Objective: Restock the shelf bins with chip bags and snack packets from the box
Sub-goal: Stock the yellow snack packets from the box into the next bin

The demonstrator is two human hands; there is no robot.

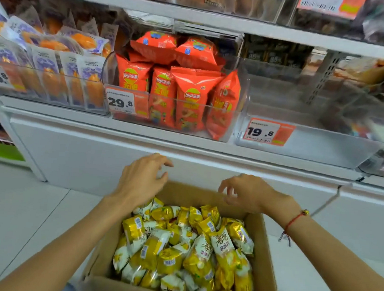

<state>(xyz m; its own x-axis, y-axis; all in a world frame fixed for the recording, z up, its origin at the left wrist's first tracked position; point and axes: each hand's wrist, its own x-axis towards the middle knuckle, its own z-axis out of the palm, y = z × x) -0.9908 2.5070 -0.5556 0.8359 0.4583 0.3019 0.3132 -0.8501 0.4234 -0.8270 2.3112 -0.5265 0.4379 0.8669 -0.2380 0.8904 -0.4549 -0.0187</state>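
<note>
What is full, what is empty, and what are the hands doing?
cardboard box: open, full of yellow snack packets
middle bin: full of red chip bags
right bin: empty
left bin: stocked with purple packets
left hand: open, holding nothing
right hand: open, holding nothing

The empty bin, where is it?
In the head view, the empty bin sits on the shelf's right side, right of the red chip bags, above the box.
</note>
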